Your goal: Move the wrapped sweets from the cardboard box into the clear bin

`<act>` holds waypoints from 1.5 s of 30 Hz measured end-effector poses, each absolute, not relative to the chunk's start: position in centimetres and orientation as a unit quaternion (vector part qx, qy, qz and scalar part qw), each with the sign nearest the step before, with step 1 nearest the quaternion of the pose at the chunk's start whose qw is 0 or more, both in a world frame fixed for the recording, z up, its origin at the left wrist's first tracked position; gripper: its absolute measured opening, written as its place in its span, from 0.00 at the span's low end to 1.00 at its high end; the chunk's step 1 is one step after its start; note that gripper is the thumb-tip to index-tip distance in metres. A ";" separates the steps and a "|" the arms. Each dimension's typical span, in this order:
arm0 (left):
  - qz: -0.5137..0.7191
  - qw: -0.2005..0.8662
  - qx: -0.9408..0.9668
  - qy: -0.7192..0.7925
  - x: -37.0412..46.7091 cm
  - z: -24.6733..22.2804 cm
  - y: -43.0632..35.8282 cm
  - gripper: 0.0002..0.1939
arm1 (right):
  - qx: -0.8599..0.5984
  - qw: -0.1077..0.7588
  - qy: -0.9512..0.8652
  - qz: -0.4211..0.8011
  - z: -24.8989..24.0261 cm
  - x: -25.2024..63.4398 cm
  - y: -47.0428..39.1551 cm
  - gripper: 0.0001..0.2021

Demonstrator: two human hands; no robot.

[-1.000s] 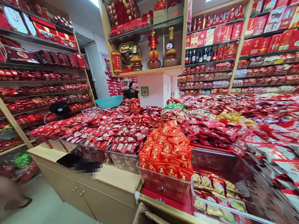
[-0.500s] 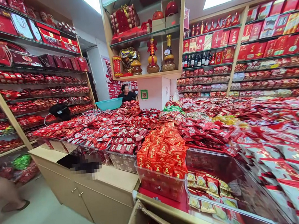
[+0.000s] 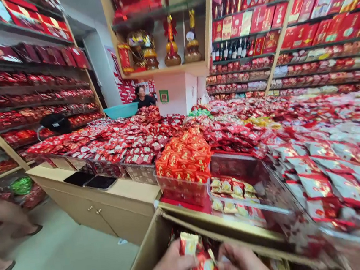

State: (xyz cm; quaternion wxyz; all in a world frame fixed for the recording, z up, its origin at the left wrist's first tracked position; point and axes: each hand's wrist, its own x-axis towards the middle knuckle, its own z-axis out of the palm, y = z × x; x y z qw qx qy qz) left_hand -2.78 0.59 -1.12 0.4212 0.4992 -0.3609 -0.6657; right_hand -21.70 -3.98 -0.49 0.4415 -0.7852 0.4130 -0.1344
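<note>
At the bottom of the head view, my left hand (image 3: 171, 264) grips red-and-cream candy packets (image 3: 190, 244) between thumb and fingers. My right hand (image 3: 241, 261) is closed at the right side of the same bunch, its fingertips pinching a packet there. Both hands are over an open cardboard box (image 3: 143, 251), where more dark red wrappers lie in shadow. Just beyond the box, a clear plastic bin (image 3: 243, 163) holds a few rows of similar red-and-cream packets. Beside it stands a bin heaped with orange-red packets (image 3: 183, 156).
Heaps of red candy packets (image 3: 113, 137) cover the long display. Two black tablet-like slabs (image 3: 101, 181) rest on the wooden cabinet top. A teal basin (image 3: 121, 111) and a seated person (image 3: 145, 100) are at the back. Another person's legs (image 3: 3, 220) show at left.
My hands have come into view over the cardboard box, holding candy packets. The view has tilted down, showing more of the box. The other person's legs at left have shifted.
</note>
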 end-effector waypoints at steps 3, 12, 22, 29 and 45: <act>-0.683 0.418 0.502 -0.327 -3.1 -0.4 1.0 0.13 | -0.685 0.547 0.412 -0.249 -0.3 -22.0 -4.0 0.11; -0.688 0.348 0.517 -0.370 -4.0 1.1 1.2 0.20 | -0.587 0.643 0.392 -0.298 0.3 -23.0 -4.4 0.14; -0.639 0.428 0.488 -0.412 -4.7 -1.8 0.5 0.20 | -0.680 0.579 0.360 -0.268 -1.1 -22.1 -4.3 0.15; -0.621 0.480 0.491 -0.377 -6.7 1.6 -0.9 0.18 | -0.512 0.705 0.372 -0.321 0.3 -22.6 -5.1 0.20; -0.648 0.521 0.504 -0.232 -7.9 3.9 -0.1 0.16 | -0.480 0.683 0.397 -0.381 2.4 -23.0 -5.2 0.16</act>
